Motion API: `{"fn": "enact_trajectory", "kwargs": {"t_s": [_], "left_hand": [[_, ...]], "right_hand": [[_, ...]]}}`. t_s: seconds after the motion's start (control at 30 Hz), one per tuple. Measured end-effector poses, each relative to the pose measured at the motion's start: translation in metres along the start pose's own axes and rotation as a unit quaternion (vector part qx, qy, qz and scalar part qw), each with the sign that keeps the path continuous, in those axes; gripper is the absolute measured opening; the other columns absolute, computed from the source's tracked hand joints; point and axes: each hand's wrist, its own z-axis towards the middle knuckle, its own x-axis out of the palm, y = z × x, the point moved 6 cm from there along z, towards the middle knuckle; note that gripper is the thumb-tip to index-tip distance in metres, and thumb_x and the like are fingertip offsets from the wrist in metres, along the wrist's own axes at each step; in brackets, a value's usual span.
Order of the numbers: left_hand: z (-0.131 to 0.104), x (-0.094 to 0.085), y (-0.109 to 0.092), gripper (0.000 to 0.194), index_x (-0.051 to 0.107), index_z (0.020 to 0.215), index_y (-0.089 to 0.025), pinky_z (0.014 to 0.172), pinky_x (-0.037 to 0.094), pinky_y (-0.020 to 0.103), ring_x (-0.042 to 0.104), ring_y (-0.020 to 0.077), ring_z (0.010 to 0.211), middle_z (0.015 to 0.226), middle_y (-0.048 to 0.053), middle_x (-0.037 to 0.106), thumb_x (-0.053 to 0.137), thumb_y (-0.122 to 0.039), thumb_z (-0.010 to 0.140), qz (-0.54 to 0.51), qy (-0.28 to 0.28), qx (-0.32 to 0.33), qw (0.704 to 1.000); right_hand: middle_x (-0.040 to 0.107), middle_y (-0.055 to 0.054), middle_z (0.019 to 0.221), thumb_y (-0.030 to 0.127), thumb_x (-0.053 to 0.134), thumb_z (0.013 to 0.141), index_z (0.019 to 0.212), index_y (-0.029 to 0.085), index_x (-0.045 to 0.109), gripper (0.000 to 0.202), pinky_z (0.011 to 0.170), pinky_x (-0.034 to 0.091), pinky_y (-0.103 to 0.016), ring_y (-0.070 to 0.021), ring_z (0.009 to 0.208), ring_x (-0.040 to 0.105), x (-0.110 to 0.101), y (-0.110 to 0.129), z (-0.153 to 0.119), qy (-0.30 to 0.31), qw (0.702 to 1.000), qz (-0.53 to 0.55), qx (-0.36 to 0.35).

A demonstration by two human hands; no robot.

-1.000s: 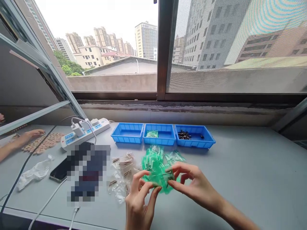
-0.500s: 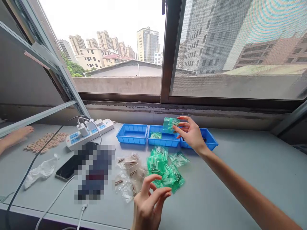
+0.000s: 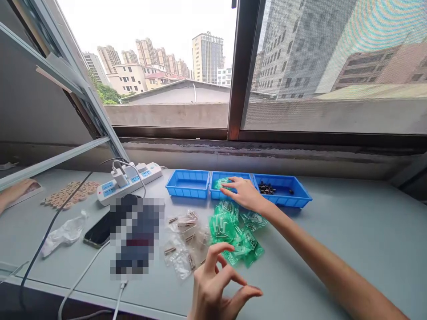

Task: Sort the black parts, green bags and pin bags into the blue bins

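Observation:
My right hand is over the middle blue bin, palm down with fingers stretched out and apart. Beneath its fingertips, green plastic packets lie in that bin; whether the fingers touch them I cannot tell. My left hand hovers at the front, empty, with fingers curled but apart. Just beyond it lies a pile of green packets with small pale and metal pieces inside. To the left of the pile are clear bags holding metal pins or screws.
The left bin and the right bin, with small dark parts, flank the middle one. A power strip, a phone, cables and crumpled plastic lie left. Another person's hand is near wooden pieces.
My right hand has moved left and down from above the bins and let go of a green packet into the middle bin. My left hand has drawn slightly back, its fingers wider apart.

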Motion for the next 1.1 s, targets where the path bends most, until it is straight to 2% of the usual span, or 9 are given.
{"fn": "enact_trajectory", "kwargs": {"t_s": [0.13,0.27,0.33,0.43,0.57,0.7,0.8,0.97,1.1], "left_hand": [[0.000,0.001,-0.001,0.038,0.063,0.061,-0.019,0.051,0.049,0.026,0.052,0.0107,0.060,0.099,0.009,0.057,0.057,-0.046,0.087,0.012,0.014,-0.005,1.000],[0.000,0.002,-0.001,0.032,0.065,0.067,-0.020,0.053,0.050,0.025,0.052,0.0097,0.061,0.098,0.007,0.057,0.055,-0.038,0.090,0.007,0.024,0.005,1.000],[-0.001,0.003,-0.002,0.031,0.066,0.067,-0.021,0.054,0.050,0.024,0.051,0.0092,0.060,0.098,0.007,0.058,0.054,-0.037,0.091,0.001,0.034,0.017,0.999],[-0.002,0.006,-0.003,0.037,0.065,0.068,-0.020,0.054,0.050,0.024,0.050,0.0096,0.059,0.098,0.008,0.059,0.048,-0.043,0.092,0.006,0.050,0.028,0.998],[-0.003,0.007,-0.002,0.042,0.064,0.070,-0.020,0.055,0.049,0.024,0.051,0.0107,0.060,0.097,0.009,0.060,0.041,-0.045,0.095,0.022,0.054,0.022,0.998],[-0.001,0.007,-0.002,0.044,0.063,0.068,-0.020,0.046,0.042,0.023,0.049,0.0105,0.057,0.095,0.009,0.060,0.038,-0.044,0.096,0.036,0.045,0.020,0.998],[0.001,0.006,-0.002,0.040,0.062,0.066,-0.020,0.043,0.037,0.024,0.050,0.0098,0.054,0.093,0.008,0.060,0.042,-0.037,0.096,0.047,0.039,0.009,0.998],[0.003,0.005,-0.001,0.035,0.063,0.068,-0.021,0.045,0.038,0.024,0.051,0.0099,0.055,0.092,0.008,0.060,0.045,-0.033,0.096,0.054,0.019,-0.026,0.998],[0.004,0.003,0.002,0.029,0.066,0.074,-0.022,0.048,0.040,0.023,0.053,0.0105,0.059,0.095,0.008,0.060,0.048,-0.033,0.094,0.047,0.007,-0.055,0.997]], "right_hand": [[0.064,-0.012,0.122,0.037,0.059,0.086,0.100,0.022,0.073,0.025,0.096,0.041,-0.052,-0.0311,0.111,0.059,-0.020,0.008,-0.023,-0.012,0.994,-0.087,-0.057],[0.072,-0.006,0.099,0.031,0.058,0.087,0.097,0.024,0.072,0.018,0.080,0.053,-0.039,-0.0241,0.091,0.067,-0.029,0.005,-0.063,0.068,0.987,-0.043,-0.141],[0.071,-0.007,0.105,0.034,0.064,0.083,0.100,0.025,0.071,0.020,0.080,0.054,-0.039,-0.0253,0.095,0.066,-0.031,-0.005,-0.083,0.090,0.983,-0.031,-0.155],[0.068,-0.010,0.117,0.037,0.070,0.078,0.111,0.025,0.068,0.035,0.086,0.054,-0.044,-0.0291,0.105,0.064,-0.033,-0.026,-0.103,0.075,0.990,-0.038,-0.116],[0.067,-0.010,0.120,0.033,0.067,0.081,0.115,0.024,0.066,0.035,0.087,0.054,-0.044,-0.0292,0.108,0.063,-0.031,-0.040,-0.111,0.075,0.993,-0.042,-0.086],[0.073,-0.006,0.103,0.018,0.052,0.087,0.105,0.024,0.068,0.025,0.076,0.055,-0.040,-0.0248,0.092,0.068,-0.033,-0.035,-0.109,0.049,0.990,-0.058,-0.122],[0.075,-0.005,0.088,0.019,0.048,0.089,0.095,0.024,0.070,0.023,0.066,0.053,-0.037,-0.0227,0.078,0.068,-0.042,-0.027,-0.109,-0.002,0.989,-0.059,-0.132],[0.071,-0.004,0.080,0.038,0.052,0.089,0.083,0.025,0.064,0.019,0.061,0.053,-0.032,-0.0194,0.067,0.065,-0.059,-0.023,-0.112,-0.098,0.992,0.073,0.000],[0.065,-0.001,0.067,0.055,0.047,0.088,0.088,0.023,0.056,0.033,0.048,0.051,-0.027,-0.0167,0.057,0.063,-0.047,-0.023,-0.116,-0.082,0.950,0.275,0.122]]}}
